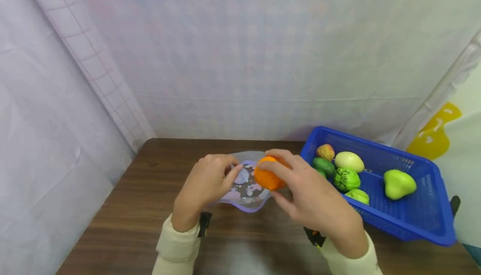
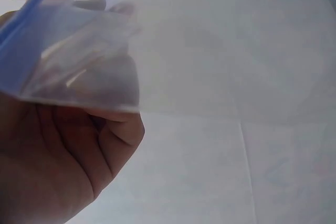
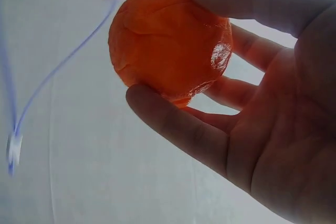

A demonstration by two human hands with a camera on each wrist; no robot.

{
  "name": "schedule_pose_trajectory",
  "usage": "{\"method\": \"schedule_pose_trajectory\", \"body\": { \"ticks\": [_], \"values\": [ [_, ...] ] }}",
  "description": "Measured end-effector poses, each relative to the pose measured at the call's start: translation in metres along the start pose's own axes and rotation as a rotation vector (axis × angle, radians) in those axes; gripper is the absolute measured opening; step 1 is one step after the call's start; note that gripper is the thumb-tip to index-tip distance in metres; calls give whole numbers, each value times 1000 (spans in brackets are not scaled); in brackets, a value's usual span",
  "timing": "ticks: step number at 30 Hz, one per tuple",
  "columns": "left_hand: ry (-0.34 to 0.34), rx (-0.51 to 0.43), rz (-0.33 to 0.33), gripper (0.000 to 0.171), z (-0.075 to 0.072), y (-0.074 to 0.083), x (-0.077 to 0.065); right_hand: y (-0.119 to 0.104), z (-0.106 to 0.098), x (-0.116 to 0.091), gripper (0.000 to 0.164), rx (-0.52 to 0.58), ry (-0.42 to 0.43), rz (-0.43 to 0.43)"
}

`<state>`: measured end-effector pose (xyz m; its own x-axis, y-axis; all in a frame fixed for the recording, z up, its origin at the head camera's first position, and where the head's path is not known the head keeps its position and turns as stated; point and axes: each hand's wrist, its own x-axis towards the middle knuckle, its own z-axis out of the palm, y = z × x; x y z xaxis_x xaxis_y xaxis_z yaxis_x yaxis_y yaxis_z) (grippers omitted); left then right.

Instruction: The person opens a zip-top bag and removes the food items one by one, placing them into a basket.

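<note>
My right hand [image 1: 306, 191] holds a bright orange mandarin-like fruit [image 1: 269, 176], fingers and thumb spread around it. In the right wrist view, the glossy, lumpy fruit [image 3: 168, 43] sits between the thumb and fingertips. My left hand [image 1: 210, 179] pinches the edge of a clear zip bag [image 1: 246, 202] with a purple rim and printed pale shapes. The bag's mouth gapes beneath the fruit. In the left wrist view, clear film [image 2: 89, 85] covers part of the left fingers. A white slider [image 3: 14, 148] hangs at one end of the purple zip.
A blue plastic basket [image 1: 432, 200] stands on the right of the brown wooden table [image 1: 150, 208]. It contains a green pear-shaped fruit [image 1: 399, 184], a pale yellow-green fruit [image 1: 349, 161], a reddish-brown fruit [image 1: 325, 152] and several green ones. White cloth [image 1: 263, 58] hangs behind the table.
</note>
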<state>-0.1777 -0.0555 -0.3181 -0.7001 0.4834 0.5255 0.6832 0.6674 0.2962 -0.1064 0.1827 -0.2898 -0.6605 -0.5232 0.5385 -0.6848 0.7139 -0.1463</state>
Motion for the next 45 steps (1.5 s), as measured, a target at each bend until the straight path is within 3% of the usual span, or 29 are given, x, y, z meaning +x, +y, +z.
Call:
{"method": "schedule_pose_trajectory", "body": {
  "ticks": [6,14,31,39,45],
  "values": [
    [4,10,-8,11,2,0,0,26,-17,-9,55,-117,-6,10],
    [10,0,5,11,0,0,2,49,-46,-23,53,-239,6,97],
    [-4,11,-8,11,-2,1,2,80,-62,-46,55,-304,-89,205],
    [-6,17,-10,12,-2,1,4,108,-76,-51,51,-288,-265,387],
    [-4,23,-18,12,-1,0,3,134,-77,-53,49,-294,-340,441]
  ]
}}
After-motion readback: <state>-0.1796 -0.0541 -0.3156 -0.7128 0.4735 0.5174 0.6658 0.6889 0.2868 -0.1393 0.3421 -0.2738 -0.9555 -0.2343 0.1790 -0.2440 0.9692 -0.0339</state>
